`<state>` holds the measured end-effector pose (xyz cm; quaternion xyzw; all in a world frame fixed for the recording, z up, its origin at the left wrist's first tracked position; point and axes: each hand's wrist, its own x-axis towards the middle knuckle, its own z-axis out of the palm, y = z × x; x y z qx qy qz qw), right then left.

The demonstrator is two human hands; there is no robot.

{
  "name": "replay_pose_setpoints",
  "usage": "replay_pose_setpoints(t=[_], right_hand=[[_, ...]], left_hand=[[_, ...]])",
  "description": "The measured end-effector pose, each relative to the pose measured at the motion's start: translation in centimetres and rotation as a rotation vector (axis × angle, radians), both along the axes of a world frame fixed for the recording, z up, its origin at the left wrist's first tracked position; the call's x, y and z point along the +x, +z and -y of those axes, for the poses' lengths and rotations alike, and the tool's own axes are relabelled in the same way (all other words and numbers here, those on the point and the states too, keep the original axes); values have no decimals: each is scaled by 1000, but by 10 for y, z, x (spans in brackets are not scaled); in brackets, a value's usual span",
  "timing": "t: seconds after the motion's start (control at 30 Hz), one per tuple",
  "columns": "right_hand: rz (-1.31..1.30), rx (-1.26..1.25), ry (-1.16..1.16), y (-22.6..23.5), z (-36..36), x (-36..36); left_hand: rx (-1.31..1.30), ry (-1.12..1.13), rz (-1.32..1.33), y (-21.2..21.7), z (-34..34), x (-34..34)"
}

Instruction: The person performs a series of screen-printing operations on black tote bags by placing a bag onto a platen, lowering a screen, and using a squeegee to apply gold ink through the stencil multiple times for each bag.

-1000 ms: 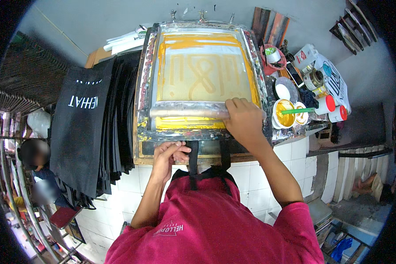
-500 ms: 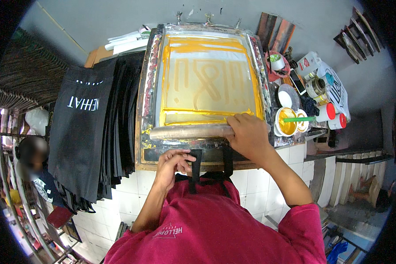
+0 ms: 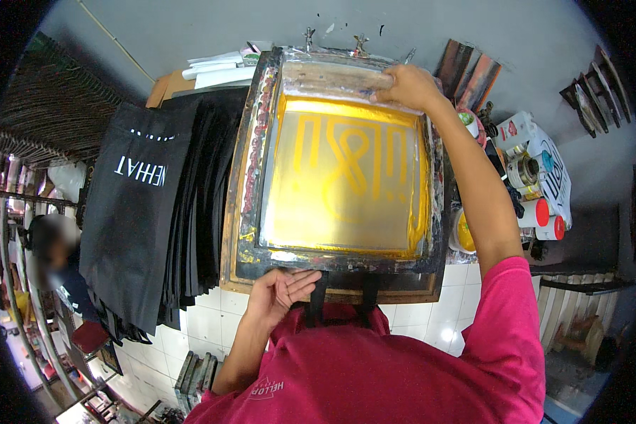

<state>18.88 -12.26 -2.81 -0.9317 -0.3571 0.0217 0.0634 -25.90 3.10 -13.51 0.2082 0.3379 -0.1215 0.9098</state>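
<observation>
Gripping the squeegee [image 3: 332,81] near its right end: right hand [image 3: 411,88], arm at full reach. Squeegee lies crosswise at the far end of the screen frame [image 3: 336,264], toward the table's far edge. Yellow ink [image 3: 424,226] along the mesh borders, thickest at the squeegee and down the right side; striped and looped design shows yellow through the mesh [image 3: 311,219].

Left hand [image 3: 283,291] is released, fingers loosely extended, at the frame's near edge, left of centre. Can't tell if it touches the frame. Two black straps [image 3: 369,288] hang over the table's [image 3: 410,293] near edge, right of that hand.

Left of the table's left edge: row of black bags [image 3: 138,233], white print on the front one. White paper rolls [image 3: 222,76] by the far left corner. Off the right edge: ink tub [image 3: 463,237] partly behind the right forearm, then two red-lidded containers [image 3: 534,212].
</observation>
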Motion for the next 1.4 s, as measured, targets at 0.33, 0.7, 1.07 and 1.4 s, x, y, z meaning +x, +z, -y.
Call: replay_pose_setpoints(t=[0.33,0.7,1.07,1.4], right_hand=[[186,-75,-141,-28,-13,-14],[280,13,-85,-40,10,-79],[256,53,-55,-43,39,-163],[170,88,-44,-52,78,-278]], left_hand=[[1082,-239,369,71,-46,115],[2155,-504,503,76,-96,271],[2176,-479,635,73,-71,185],[2124,-549,656,73,-41,68]])
